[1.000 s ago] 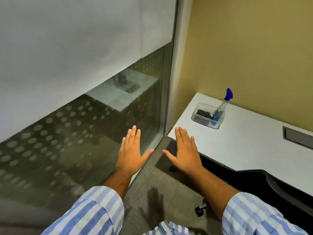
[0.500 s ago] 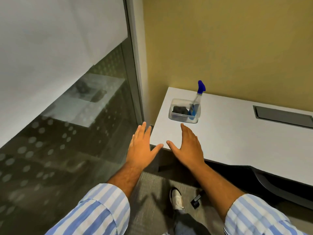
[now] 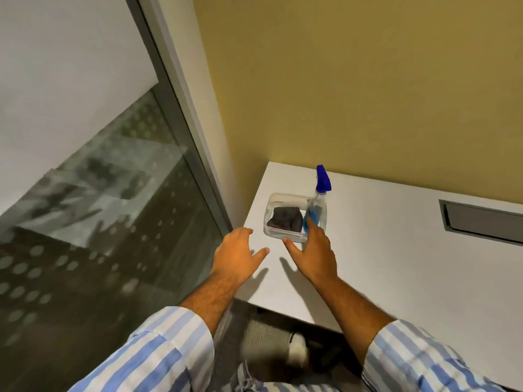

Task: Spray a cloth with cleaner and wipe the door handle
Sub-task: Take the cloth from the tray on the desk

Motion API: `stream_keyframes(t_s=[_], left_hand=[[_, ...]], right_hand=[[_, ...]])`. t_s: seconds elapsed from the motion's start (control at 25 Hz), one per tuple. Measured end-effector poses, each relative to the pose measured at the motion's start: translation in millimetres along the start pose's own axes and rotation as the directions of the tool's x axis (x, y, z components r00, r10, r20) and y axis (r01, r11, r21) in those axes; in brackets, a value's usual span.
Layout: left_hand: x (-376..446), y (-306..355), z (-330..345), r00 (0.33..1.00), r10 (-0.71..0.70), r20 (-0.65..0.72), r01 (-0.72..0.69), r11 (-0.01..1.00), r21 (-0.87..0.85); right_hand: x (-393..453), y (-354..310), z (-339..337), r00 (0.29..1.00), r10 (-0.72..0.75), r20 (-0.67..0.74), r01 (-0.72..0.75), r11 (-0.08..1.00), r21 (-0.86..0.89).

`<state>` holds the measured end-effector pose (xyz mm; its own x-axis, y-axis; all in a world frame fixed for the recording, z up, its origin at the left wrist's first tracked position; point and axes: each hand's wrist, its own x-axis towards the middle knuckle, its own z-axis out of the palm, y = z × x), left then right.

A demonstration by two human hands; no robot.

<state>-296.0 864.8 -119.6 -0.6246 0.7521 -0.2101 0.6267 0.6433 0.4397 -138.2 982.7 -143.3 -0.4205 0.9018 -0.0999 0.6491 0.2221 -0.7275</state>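
Both hands hover empty, fingers loose: the left hand (image 3: 236, 254) over the white surface (image 3: 382, 250), the right hand (image 3: 314, 251) at the clear tub (image 3: 285, 197). At its twelve o'clock, the tub holds the dark folded cloth (image 3: 285, 219) and blue-topped spray bottle (image 3: 318, 199). This looks like the fetching step; next comes lifting out cloth and bottle.

The right hand (image 3: 314, 250) covers the near right corner of the clear tub (image 3: 285, 197) and the spray bottle's (image 3: 318, 202) base. The desk (image 3: 382, 264) runs off the right edge. The shoe (image 3: 297, 349) below is blurred. Both striped sleeves (image 3: 158, 352) are cut off at the bottom edge.
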Motion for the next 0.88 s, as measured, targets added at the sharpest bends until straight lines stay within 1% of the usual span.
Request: stream_keyframes(t_s=[0.08, 0.2, 0.32, 0.4, 0.52, 0.64, 0.68, 0.76, 0.8, 0.88], left_hand=[[29.0, 17.4, 9.5, 0.998, -0.062, 0.008, 0.062, 0.997, -0.054], [61.4, 34.2, 25.0, 0.987, -0.15, 0.048, 0.157, 0.965, -0.211], [86.4, 40.4, 37.7, 0.978, -0.185, 0.093, 0.203, 0.944, -0.261], [107.7, 42.3, 43.3, 0.969, -0.213, 0.124, 0.24, 0.929, -0.281], [140.5, 39.9, 51.2, 0.961, -0.21, 0.179, 0.259, 0.911, -0.322], [169.0, 42.5, 56.5, 0.969, -0.165, 0.185, 0.223, 0.905, -0.361], [179.5, 44.9, 58.5, 0.975, -0.148, 0.169, 0.198, 0.92, -0.339], [200.4, 52.3, 64.2, 0.985, -0.115, 0.131, 0.143, 0.964, -0.226], [208.1, 57.0, 66.4, 0.986, -0.098, 0.137, 0.121, 0.978, -0.17], [223.8, 66.1, 72.9, 0.977, -0.094, 0.192, 0.108, 0.992, -0.068]], right_hand=[[29.6, 10.1, -5.0, 1.0, 0.016, -0.001, -0.016, 0.999, 0.047], [62.5, 24.1, -3.0, 0.996, 0.086, 0.026, -0.088, 0.991, 0.101], [79.6, 35.9, 1.2, 0.98, 0.188, 0.067, -0.196, 0.969, 0.15], [87.7, 44.0, 4.1, 0.981, 0.193, 0.036, -0.196, 0.962, 0.191], [95.3, 50.4, 4.5, 0.98, 0.19, -0.05, -0.178, 0.966, 0.189], [98.0, 54.7, 3.6, 0.976, 0.212, -0.052, -0.204, 0.97, 0.133], [98.8, 54.8, 4.5, 0.971, 0.233, -0.05, -0.225, 0.966, 0.127], [100.6, 55.2, 7.8, 0.965, 0.256, -0.051, -0.249, 0.961, 0.121], [100.9, 54.5, 8.8, 0.965, 0.258, -0.054, -0.25, 0.96, 0.123], [104.0, 53.4, 11.7, 0.96, 0.271, -0.066, -0.261, 0.957, 0.13]])
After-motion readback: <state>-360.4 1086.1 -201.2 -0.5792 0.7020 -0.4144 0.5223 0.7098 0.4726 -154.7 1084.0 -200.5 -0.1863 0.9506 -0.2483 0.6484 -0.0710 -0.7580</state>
